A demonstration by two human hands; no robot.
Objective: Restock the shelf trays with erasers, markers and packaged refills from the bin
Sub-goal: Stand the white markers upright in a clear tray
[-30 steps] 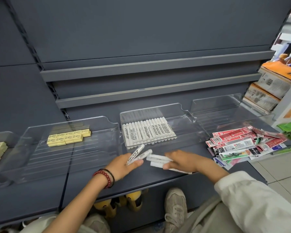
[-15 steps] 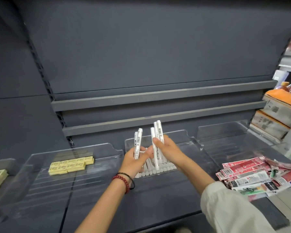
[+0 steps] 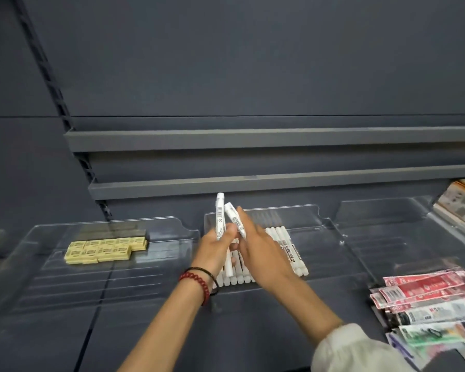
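Yellow erasers (image 3: 106, 249) lay in the left tray (image 3: 51, 280). My left hand (image 3: 215, 252) gripped two white markers (image 3: 220, 217) over the middle tray (image 3: 321, 253), above its marker row (image 3: 289, 249). My right hand (image 3: 262, 255) was flat beside them, fingers straight. Packaged refills (image 3: 427, 299) sat piled at far right.

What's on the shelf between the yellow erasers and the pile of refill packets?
The clear tray holding a row of white markers, shown in the head view.
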